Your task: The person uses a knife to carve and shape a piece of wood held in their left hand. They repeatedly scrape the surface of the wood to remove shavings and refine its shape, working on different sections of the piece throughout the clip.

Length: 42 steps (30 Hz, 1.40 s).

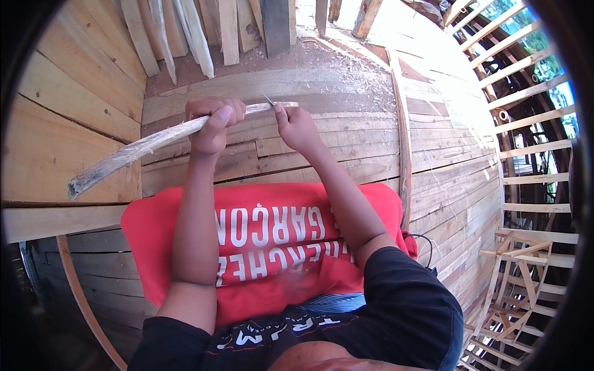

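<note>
A long, pale wooden stick [139,147] with rough, whittled sides runs from the lower left up to the right. My left hand [211,123] is wrapped round it past its middle, the thumb lying along the top. At the stick's far right end, my right hand [298,128] is closed on a knife [267,99]. Only the thin dark blade shows, pointing up and left across the stick; the fist hides the handle. A red cloth [167,229] with white lettering covers my lap, beneath both forearms.
Wood shavings [346,68] litter the plank floor [346,148] ahead. Several boards [229,31] lean at the far left, by a wooden wall [74,142]. A slatted railing [535,148] runs along the right, with a wooden lattice frame [523,278] and a black cable [427,241] nearer me.
</note>
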Motion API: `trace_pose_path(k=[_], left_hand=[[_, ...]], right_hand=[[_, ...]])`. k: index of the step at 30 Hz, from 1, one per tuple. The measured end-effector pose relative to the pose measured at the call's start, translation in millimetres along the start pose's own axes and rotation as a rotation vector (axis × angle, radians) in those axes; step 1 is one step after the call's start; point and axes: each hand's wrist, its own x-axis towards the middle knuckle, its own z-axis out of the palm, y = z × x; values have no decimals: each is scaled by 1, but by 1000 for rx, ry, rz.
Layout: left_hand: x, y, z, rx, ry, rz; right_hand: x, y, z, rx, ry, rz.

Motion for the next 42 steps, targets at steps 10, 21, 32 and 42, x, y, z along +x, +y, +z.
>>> trace_pose_path(k=[10, 21, 32, 42], left_hand=[[2, 1, 20, 68, -87, 3], [0, 2, 5, 16, -22, -3], [0, 0, 15, 23, -58, -47], [5, -2, 16, -10, -33, -12]], right_hand=[[22, 38, -14, -190, -51, 247], [0, -18, -10, -275, 49, 141], [12, 24, -4, -126, 96, 274], [23, 67, -5, -198, 158, 380]])
